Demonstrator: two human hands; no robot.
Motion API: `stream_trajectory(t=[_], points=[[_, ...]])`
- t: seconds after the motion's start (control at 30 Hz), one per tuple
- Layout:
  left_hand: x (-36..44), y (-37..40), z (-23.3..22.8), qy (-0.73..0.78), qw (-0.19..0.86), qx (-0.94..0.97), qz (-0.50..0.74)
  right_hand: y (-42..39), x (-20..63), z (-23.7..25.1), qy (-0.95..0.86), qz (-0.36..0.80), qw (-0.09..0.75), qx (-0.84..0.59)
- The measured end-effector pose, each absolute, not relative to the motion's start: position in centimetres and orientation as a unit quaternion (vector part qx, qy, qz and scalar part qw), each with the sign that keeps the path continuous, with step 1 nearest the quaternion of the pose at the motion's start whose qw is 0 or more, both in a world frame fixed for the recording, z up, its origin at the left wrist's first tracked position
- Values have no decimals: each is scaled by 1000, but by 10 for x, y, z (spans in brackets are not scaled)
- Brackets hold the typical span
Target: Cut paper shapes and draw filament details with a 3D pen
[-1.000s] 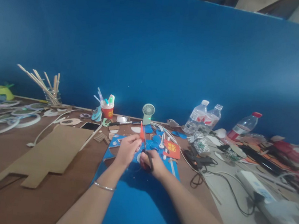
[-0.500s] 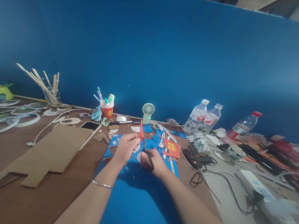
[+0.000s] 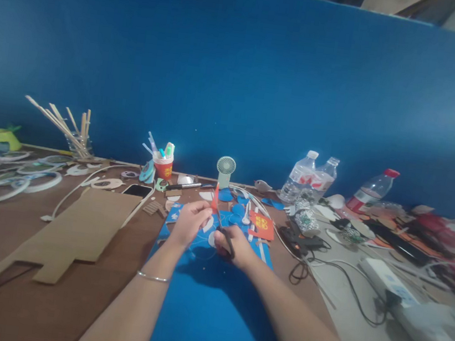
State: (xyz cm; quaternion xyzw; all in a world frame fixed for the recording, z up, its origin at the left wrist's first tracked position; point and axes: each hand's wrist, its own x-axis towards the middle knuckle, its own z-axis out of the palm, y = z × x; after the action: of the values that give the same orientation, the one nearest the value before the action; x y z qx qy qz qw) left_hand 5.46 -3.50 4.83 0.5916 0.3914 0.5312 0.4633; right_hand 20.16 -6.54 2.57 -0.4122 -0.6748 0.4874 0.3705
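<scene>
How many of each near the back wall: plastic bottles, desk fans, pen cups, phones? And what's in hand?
Plastic bottles: 3 (two white-capped, one red-capped)
Mini desk fan: 1
Red pen cup: 1
Phone: 1
Scissors in the right hand: 1
Red paper piece in the left hand: 1
Total: 8
</scene>
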Motion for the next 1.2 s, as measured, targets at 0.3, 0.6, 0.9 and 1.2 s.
stream_trajectory(t=[0.3,0.6,0.9,1.2], points=[[54,-33,48,394,469,579,538,-65,202,27,-687,471,363,-419],[53,-34,51,390,468,578,543,-64,204,23,-691,465,360,-420],[53,-34,51,392,466,569,553,-64,203,23,-685,479,354,-421],[59,-35,48,386,469,544,579,-62,200,19,-665,487,383,-416]])
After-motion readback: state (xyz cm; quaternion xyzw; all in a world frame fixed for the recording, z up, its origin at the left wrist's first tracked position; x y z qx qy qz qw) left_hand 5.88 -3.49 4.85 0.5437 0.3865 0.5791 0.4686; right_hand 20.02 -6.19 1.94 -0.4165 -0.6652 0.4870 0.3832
